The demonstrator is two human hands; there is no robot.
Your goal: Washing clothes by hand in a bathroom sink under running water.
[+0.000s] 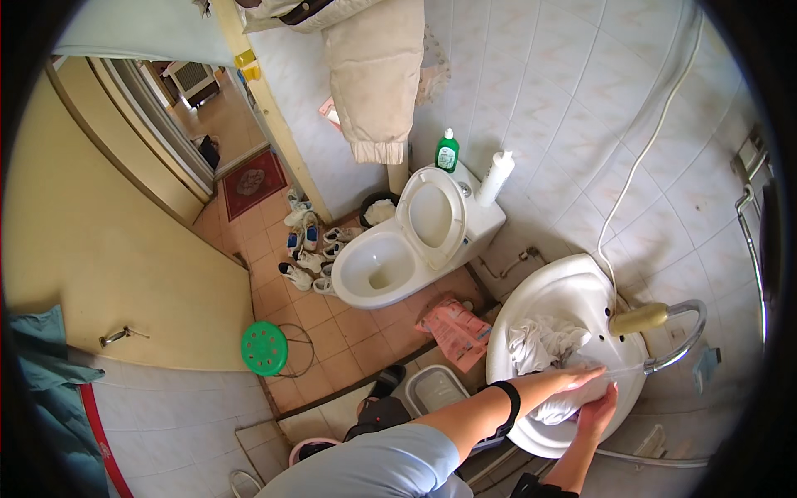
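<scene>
White wet cloth (542,342) lies bunched in a white ceramic washbasin (517,299). Water runs from the curved chrome tap (679,361) over the basin. My left hand (579,377), on the arm with a black band, is stretched flat in the stream beside the cloth. Close by, my right hand (596,411) is raised at the basin's near right side, its fingers pointing towards the tap. Part of the cloth lies between and beneath the two hands; whether either hand grips it is not clear.
A toilet (367,299) with raised lid stands left of the basin, with a green bottle (446,155) and a white pump bottle (496,179) on its tank. A pink bag (457,333), grey tub (436,386), green stool (264,348) and several shoes (299,274) are on the floor.
</scene>
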